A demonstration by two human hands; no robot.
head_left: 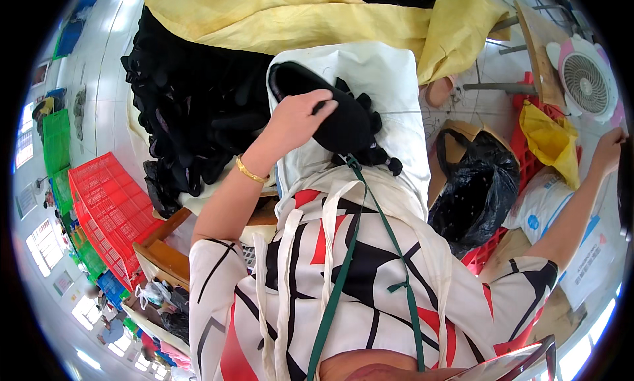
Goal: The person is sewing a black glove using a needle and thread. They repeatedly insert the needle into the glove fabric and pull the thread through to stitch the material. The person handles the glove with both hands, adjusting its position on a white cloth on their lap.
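Note:
A black rounded fabric piece (343,126), hollow and cup-like at its upper left end, lies on the white cloth over my lap. My left hand (305,116) is closed on its upper edge, fingers bent over it; its exact kind cannot be made out. Several small black knobby bits stick out along its right side. At the far right, my stretched-out right hand (609,146) has its fingers curled beside a dark thing (624,189) cut off by the picture's rim. To the left of my lap spreads a big heap of black fabric pieces (198,110).
Yellow cloth (317,24) drapes beyond the lap. On the right are a black plastic bag (479,183) in a carton, a yellow bag (548,140), a white sack (538,199) and a fan (586,77). Red crates (109,212) stand left. A green cord (340,275) hangs from my neck.

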